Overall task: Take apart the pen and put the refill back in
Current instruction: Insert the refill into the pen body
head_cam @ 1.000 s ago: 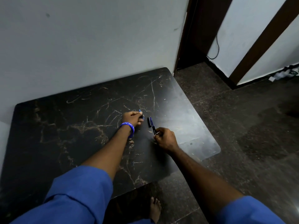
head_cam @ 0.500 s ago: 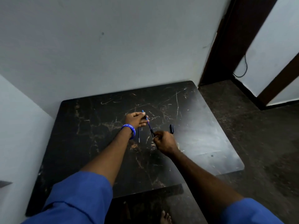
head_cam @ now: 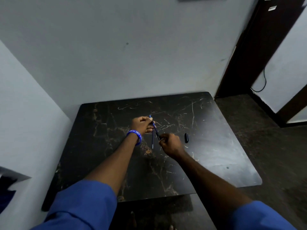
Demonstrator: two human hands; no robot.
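A thin blue pen barrel [head_cam: 155, 130] slants between my two hands above the black marble-pattern table [head_cam: 216, 146]. My left hand [head_cam: 142, 124], with a blue wristband, pinches the barrel's far end. My right hand [head_cam: 171, 143] grips its near, dark tip end. A slim blue refill [head_cam: 152, 140] lies on the table just below the barrel, between my hands. The black pen cap [head_cam: 186, 138] lies on the table to the right of my right hand.
The table stands in a corner, with a white wall behind it and another to its left. Dark stone floor [head_cam: 274, 155] and a dark door frame [head_cam: 249, 55] are to the right. My bare foot shows under the table's near edge.
The view has tilted up and swung left. My hands have come together on the barrel, which is lifted off the table. The cap lies apart to the right, and the refill shows on the table.
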